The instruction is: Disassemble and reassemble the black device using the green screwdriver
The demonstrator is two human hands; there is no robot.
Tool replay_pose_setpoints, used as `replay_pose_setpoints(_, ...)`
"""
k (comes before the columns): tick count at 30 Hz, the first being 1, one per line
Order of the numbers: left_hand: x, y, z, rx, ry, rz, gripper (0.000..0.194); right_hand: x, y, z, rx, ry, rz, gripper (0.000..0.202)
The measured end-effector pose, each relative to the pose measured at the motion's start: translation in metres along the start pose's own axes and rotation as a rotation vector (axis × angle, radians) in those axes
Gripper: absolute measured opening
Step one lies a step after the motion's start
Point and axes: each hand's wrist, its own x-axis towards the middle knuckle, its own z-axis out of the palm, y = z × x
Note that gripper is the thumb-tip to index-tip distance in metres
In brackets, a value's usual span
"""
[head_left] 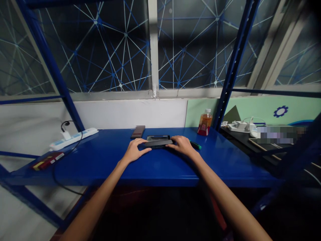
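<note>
A dark, flat box-like object (158, 144) is at the middle of the blue table, between my two hands. My left hand (134, 150) grips its left end, thumb on the near side and fingers over the far side. At the right end my right hand (182, 144) holds it in the same way. Just behind lies a dark open tray or case (157, 137) with a shiny inside; whether the two touch is unclear. A green and black tool (195, 145) rests right beside my right hand. Behind my left hand lies a dark phone-like slab (137, 132).
On the blue table (160, 170), a bottle of orange-red liquid (205, 123) stands at the back right. A white power strip (75, 139) with a black cable and a red box (47, 160) are at the left. Blue posts rise on both sides.
</note>
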Motion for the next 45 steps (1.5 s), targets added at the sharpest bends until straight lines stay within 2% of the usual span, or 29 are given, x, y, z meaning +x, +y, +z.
replay_pose_setpoints(4, -0.001, -0.004, 0.003, -0.023, 0.078, -0.034, 0.024, 0.000, 0.000, 0.001, 0.022, 0.020, 0.034, 0.037)
replay_pose_setpoints(8, 0.000, -0.006, 0.005, -0.074, 0.108, -0.061, 0.021, 0.000, -0.001, 0.002, 0.047, 0.029, 0.034, 0.038)
replay_pose_setpoints(19, 0.002, -0.004, 0.001, -0.152, 0.049, -0.175, 0.026, 0.003, -0.001, 0.009, 0.208, 0.011, 0.038, 0.037)
replay_pose_setpoints(25, 0.004, -0.001, -0.003, -0.227, -0.071, -0.194, 0.027, 0.003, -0.001, 0.008, 0.276, -0.009, 0.043, 0.035)
replay_pose_setpoints(28, 0.004, 0.001, -0.006, -0.331, -0.173, -0.190, 0.034, 0.002, -0.002, 0.005, 0.274, -0.024, 0.054, 0.035)
replay_pose_setpoints(30, 0.004, 0.002, -0.008, -0.337, -0.197, -0.161, 0.039, 0.002, -0.004, 0.003, 0.264, -0.033, 0.070, 0.035)
replay_pose_setpoints(32, 0.003, 0.001, -0.007, -0.267, -0.164, -0.130, 0.039, 0.002, -0.004, 0.002, 0.254, -0.039, 0.079, 0.036)
replay_pose_setpoints(35, 0.002, 0.000, -0.005, -0.155, -0.054, -0.092, 0.033, 0.002, -0.005, 0.002, 0.242, -0.037, 0.068, 0.037)
replay_pose_setpoints(38, 0.001, -0.001, -0.002, -0.125, 0.033, -0.061, 0.027, 0.002, -0.005, 0.001, 0.224, -0.036, 0.041, 0.037)
replay_pose_setpoints(45, 0.001, -0.008, 0.002, -0.110, 0.016, -0.036, 0.026, 0.004, -0.005, 0.003, 0.151, -0.057, 0.009, 0.039)
